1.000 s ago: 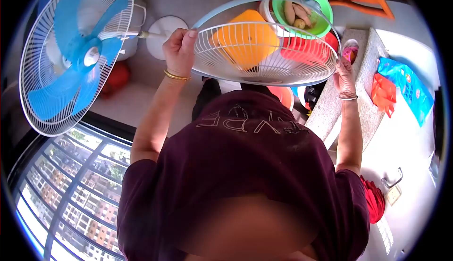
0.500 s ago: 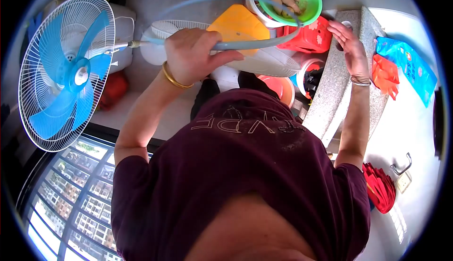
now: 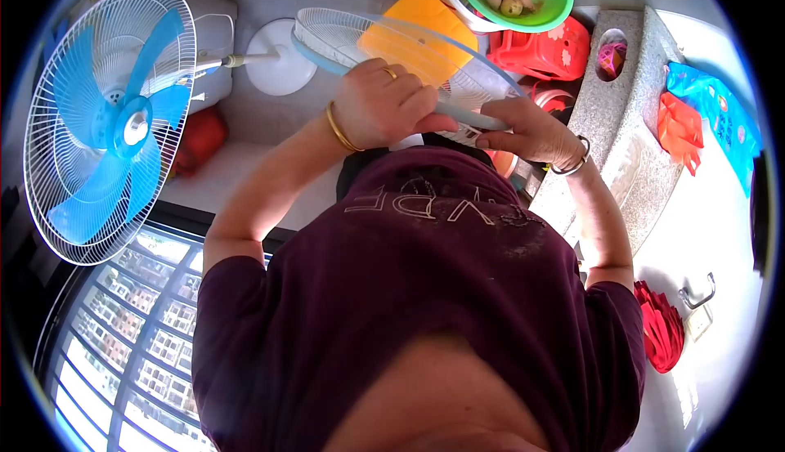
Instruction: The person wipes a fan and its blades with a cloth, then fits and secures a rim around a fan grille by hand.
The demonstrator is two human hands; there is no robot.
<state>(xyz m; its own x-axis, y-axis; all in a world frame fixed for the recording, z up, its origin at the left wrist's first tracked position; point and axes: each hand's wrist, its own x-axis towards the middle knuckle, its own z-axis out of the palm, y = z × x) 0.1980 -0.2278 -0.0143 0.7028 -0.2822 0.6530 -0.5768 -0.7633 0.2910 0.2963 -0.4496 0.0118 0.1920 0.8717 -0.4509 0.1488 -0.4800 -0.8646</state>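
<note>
Both my hands are closed on the pale blue-grey ring (image 3: pixel 470 115) that runs along the edge of a white wire fan grille (image 3: pixel 335 33). My left hand (image 3: pixel 391 105) wraps the near edge from above, its thumb pointing right. Close beside it on the right, my right hand (image 3: pixel 527 132) pinches the same edge between thumb and fingers. The grille is tilted in front of my body, and its lower part is hidden behind my hands. To the left stands a fan (image 3: pixel 110 125) with blue blades, its white round base (image 3: pixel 280 58) beyond the grille.
Beyond the grille are a yellow stool (image 3: pixel 417 23), a red plastic stool (image 3: pixel 548 50) and a green bowl (image 3: pixel 556 2) of root vegetables. At right runs a stone ledge (image 3: pixel 609 92), with a blue bag (image 3: pixel 711 109) and a red bag (image 3: pixel 680 129). A barred window (image 3: pixel 155 321) is lower left.
My right hand has come in from the right, from open and apart to gripping the rim. My left hand has moved right and down. The ring, earlier raised off the grille, now lies along its edge.
</note>
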